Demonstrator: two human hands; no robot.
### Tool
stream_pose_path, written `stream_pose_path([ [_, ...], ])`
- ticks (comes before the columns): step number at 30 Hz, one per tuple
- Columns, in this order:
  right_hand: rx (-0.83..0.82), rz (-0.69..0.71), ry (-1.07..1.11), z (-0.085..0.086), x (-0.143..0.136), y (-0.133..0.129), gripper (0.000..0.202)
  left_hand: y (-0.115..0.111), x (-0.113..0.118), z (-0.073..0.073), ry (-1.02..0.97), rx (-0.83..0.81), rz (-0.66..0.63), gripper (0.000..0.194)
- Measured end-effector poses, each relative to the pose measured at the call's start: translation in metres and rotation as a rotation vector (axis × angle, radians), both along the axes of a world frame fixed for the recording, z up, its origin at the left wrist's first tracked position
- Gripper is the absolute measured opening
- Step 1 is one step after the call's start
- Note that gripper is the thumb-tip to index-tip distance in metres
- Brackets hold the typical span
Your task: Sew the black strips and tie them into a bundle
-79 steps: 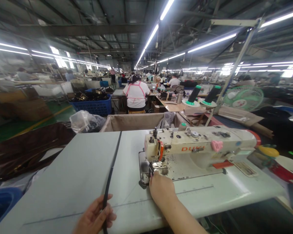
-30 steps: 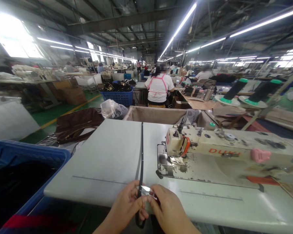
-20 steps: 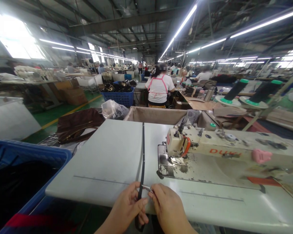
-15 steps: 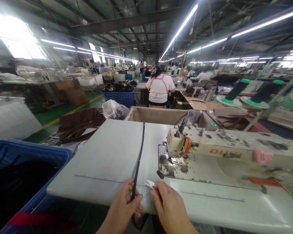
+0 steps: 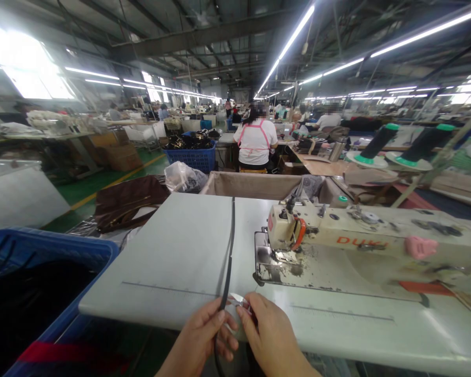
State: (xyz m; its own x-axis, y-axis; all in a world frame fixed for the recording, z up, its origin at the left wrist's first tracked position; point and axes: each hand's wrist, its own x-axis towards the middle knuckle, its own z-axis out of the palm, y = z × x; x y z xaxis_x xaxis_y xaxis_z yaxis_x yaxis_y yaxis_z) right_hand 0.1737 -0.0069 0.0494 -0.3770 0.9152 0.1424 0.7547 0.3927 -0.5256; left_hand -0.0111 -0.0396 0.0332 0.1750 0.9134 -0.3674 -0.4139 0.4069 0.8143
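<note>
A long narrow black strap point(image 5: 231, 246) runs from the far edge of the white sewing table point(image 5: 172, 246) toward me and hangs over the near edge. My left hand point(image 5: 210, 330) is closed on it, thumb and fingers pinching the strap near that edge. My right hand point(image 5: 270, 335) is closed around small thread snips point(image 5: 237, 298). Their pale blades point left and lie against or very near the strap, beside my left fingers; exact contact cannot be made out. Right of the strap stands the sewing machine point(image 5: 337, 235), its needle area apart from both hands.
A blue basket point(image 5: 102, 248) with dark material stands at the left. Brown bags point(image 5: 131, 201) and a fabric-lined bin point(image 5: 251, 183) lie beyond the table. Two black thread cones point(image 5: 380, 144) stand at the right. A person in a white shirt point(image 5: 255, 141) sits ahead.
The snips' blades have come left to the strap, and their opening looks narrower. My left hand and the strap's near part have shifted slightly right.
</note>
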Motion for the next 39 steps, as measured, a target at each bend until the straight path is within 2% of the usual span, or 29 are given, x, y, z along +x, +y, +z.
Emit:
stream_pose_path([
  [6,-0.031,-0.004,-0.001,0.001,0.003,-0.002,0.016,0.0,0.004,0.007,-0.036,0.006,-0.03,0.056],
  [11,-0.122,0.016,0.057,0.003,0.002,-0.004,0.019,0.0,0.006,0.01,-0.065,0.018,-0.035,0.052],
  [13,-0.201,0.005,0.152,0.003,0.002,-0.003,0.022,-0.001,0.006,0.011,-0.081,0.022,-0.047,0.05],
  [16,-0.407,0.011,0.44,-0.001,0.001,0.002,0.034,-0.002,0.005,0.014,-0.109,0.024,-0.054,0.05],
  [18,-0.527,0.007,0.638,-0.005,0.001,0.005,0.042,-0.003,0.005,0.015,-0.12,0.013,-0.047,0.056],
  [20,-0.56,-0.019,0.735,-0.008,0.001,0.007,0.044,-0.003,0.005,0.013,-0.114,-0.004,-0.04,0.064],
  [24,-0.518,-0.063,0.72,-0.004,-0.002,0.005,0.021,-0.003,0.007,0.001,-0.078,0.002,-0.056,0.07],
  [27,-0.46,-0.046,0.656,0.005,-0.005,0.003,0.013,-0.002,0.009,-0.004,-0.006,0.072,-0.125,0.062],
  [29,-0.385,-0.054,0.556,0.01,-0.005,0.002,0.006,-0.001,0.009,-0.002,0.074,0.121,-0.186,0.058],
  [33,-0.305,-0.062,0.412,0.016,-0.006,0.003,0.015,0.0,0.01,0.005,0.213,0.167,-0.273,0.06],
  [36,-0.439,-0.031,0.534,0.015,-0.007,0.005,0.014,-0.001,0.011,0.003,0.188,0.154,-0.29,0.062],
  [39,-0.614,0.02,0.768,0.012,-0.008,0.008,0.026,-0.002,0.012,-0.004,0.122,0.126,-0.216,0.068],
])
